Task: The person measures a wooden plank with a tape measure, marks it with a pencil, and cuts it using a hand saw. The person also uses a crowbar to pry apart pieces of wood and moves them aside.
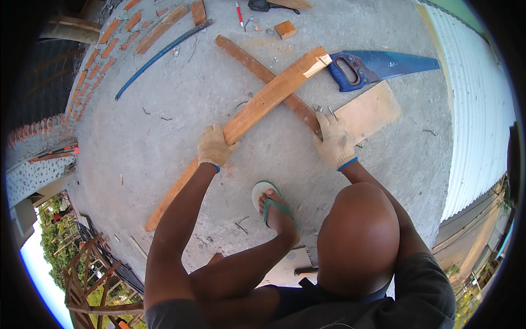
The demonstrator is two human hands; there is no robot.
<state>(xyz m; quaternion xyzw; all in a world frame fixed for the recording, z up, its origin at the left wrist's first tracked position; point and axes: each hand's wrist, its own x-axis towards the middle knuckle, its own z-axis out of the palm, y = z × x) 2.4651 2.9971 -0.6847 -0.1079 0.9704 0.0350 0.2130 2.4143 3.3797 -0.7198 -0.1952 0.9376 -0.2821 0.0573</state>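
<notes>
Both my hands wear pale work gloves with blue cuffs. My left hand [215, 146] is closed round a long, light-brown wooden plank [268, 98], which runs diagonally from lower left to upper right. The plank's far end has a pale, splintered patch. Beneath it crosses a darker, narrower wooden strip [244, 56]. At this strip's near right end, my right hand [335, 142] is closed on the wood. Short metal pieces like nails [332, 112] show by its fingertips; whether they are held or lying there I cannot tell.
A blue-handled handsaw [356, 70] lies right of the plank's far end, above a flat pale board [372, 109]. Farther off are a wood block [285, 29], a red pencil [240, 15], a dark tool [267, 5] and a blue hose-like length [159, 56]. Bent nails [166, 119] dot the concrete.
</notes>
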